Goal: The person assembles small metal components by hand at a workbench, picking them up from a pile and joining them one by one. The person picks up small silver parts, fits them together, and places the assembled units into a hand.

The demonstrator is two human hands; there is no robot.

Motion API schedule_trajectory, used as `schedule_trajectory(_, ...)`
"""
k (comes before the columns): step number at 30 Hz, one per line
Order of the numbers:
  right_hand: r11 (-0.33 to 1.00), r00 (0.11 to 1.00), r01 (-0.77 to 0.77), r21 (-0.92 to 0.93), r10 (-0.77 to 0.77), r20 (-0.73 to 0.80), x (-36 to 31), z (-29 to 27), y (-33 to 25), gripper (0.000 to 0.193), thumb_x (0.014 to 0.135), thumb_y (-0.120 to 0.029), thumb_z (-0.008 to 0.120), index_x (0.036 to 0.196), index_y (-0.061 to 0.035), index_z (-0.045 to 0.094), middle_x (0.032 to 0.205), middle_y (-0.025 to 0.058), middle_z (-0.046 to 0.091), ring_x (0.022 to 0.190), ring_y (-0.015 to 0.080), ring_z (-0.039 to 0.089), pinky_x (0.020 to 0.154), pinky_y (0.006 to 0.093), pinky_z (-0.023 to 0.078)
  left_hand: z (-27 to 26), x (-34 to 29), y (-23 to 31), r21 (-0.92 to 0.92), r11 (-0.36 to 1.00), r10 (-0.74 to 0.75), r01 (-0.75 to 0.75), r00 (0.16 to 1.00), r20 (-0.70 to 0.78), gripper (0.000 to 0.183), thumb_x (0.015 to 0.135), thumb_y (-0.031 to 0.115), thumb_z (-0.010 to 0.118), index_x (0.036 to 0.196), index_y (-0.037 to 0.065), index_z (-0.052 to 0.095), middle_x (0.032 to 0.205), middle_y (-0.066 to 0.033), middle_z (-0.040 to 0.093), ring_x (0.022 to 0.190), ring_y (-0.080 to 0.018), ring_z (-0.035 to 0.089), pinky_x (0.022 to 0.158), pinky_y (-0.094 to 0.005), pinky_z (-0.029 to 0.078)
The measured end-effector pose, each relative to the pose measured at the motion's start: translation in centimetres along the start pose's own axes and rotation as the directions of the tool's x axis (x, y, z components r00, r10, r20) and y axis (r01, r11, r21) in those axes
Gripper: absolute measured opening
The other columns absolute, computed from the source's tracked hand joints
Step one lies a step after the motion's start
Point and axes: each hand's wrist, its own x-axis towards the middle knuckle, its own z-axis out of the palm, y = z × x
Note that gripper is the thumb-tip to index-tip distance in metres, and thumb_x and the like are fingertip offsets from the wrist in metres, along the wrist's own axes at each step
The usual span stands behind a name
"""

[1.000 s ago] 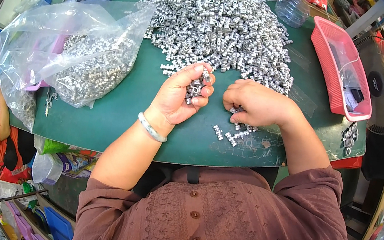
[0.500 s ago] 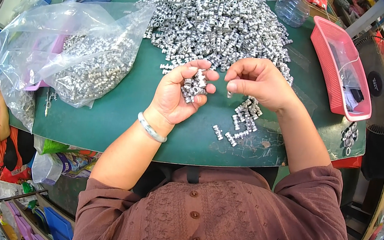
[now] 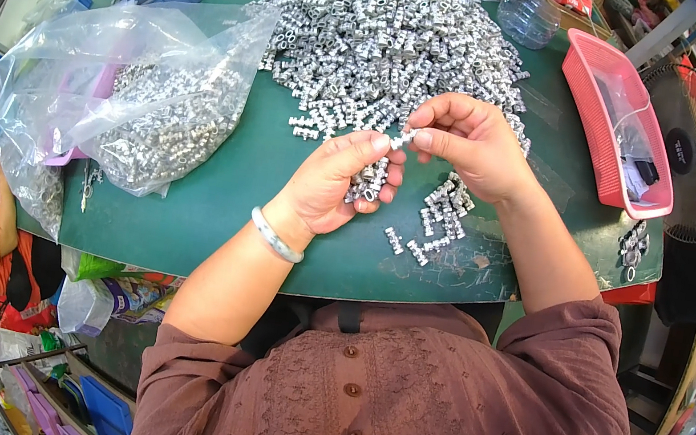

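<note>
At your far left a clear plastic bag (image 3: 129, 86) lies slumped on the green surface (image 3: 216, 198), partly filled with small silvery metal parts, its mouth turned toward the big loose heap of the same parts (image 3: 392, 40) that covers the far middle of the surface. Coming rightward, your left hand (image 3: 344, 185) is cupped palm up just in front of that heap, fingers curled around a small clutch of parts (image 3: 369, 180) resting in the palm, with a bangle (image 3: 276, 236) on the wrist. Your right hand (image 3: 467, 141) is just beside it and slightly higher, thumb and forefinger pinched together on a single metal part (image 3: 402, 138), whose free end meets the tip of your left thumb. I judge you to be mid-way through a picking or sorting step: one piece is being lifted from, or set into, the handful, and I cannot tell which. Under your right wrist a little cluster of separated parts (image 3: 440, 218) lies on the surface, a few strays nearer you. The next move calls for a steady pinch, and the left palm kept level so the handful does not spill. Further right a pink basket (image 3: 602, 111) sits near the surface's edge, and beyond it a fan (image 3: 690, 156) stands clear of the surface.
</note>
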Motion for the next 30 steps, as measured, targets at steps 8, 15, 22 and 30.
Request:
schedule_trajectory(8, 0.988, 0.988, 0.146, -0.043, -0.144, 0.058, -0.1, 0.3, 0.3, 0.028, 0.075, 0.005, 0.060, 0.102, -0.0006, 0.054, 0.093, 0.0063, 0.060, 0.086, 0.0111, 0.056, 0.077, 0.0237, 0.045, -0.2, 0.1, 0.0, -0.063, 0.997, 0.042, -0.042, 0.999, 0.011, 0.020, 0.087, 0.024, 0.052, 0.094, 0.006, 0.054, 0.076, -0.0056, 0.055, 0.062, -0.0133, 0.052, 0.040, -0.0171, 0.035)
schedule_trajectory(15, 0.973, 0.980, 0.194, -0.128, -0.186, 0.073, -0.4, 0.8, 0.1, 0.035, 0.075, 0.007, 0.059, 0.108, 0.0005, 0.051, 0.094, 0.0060, 0.059, 0.089, 0.0109, 0.055, 0.080, 0.0249, 0.045, 0.0, 0.0, 0.0, -0.001, 0.998, 0.062, -0.062, 0.997, -0.044, 0.020, 0.087, 0.022, 0.052, 0.098, 0.006, 0.054, 0.078, -0.0040, 0.054, 0.064, -0.0123, 0.051, 0.042, -0.0163, 0.034)
schedule_trajectory(22, 0.966, 0.968, 0.235, -0.113, -0.221, 0.122, -0.4, 0.9, 0.1, 0.033, 0.076, 0.007, 0.058, 0.107, 0.0000, 0.051, 0.095, 0.0052, 0.058, 0.092, 0.0117, 0.054, 0.081, 0.0258, 0.044, -0.1, 0.1, 0.1, -0.022, 0.998, 0.055, -0.057, 0.996, -0.069, 0.017, 0.087, 0.021, 0.051, 0.097, 0.007, 0.053, 0.077, -0.0030, 0.053, 0.064, -0.0117, 0.049, 0.043, -0.0165, 0.034)
schedule_trajectory(30, 0.711, 0.870, 0.339, -0.616, 0.012, 0.493, -0.8, 0.4, -0.9, 0.020, 0.066, -0.012, 0.070, 0.080, -0.0041, 0.058, 0.076, 0.0075, 0.055, 0.072, 0.0215, 0.056, 0.062, 0.0320, 0.046, -1.3, 0.5, 0.5, -0.373, 0.926, 0.105, -0.065, 0.991, 0.088, 0.016, 0.081, 0.022, 0.052, 0.084, 0.006, 0.054, 0.083, -0.0103, 0.057, 0.068, -0.0200, 0.055, 0.046, -0.0230, 0.041)
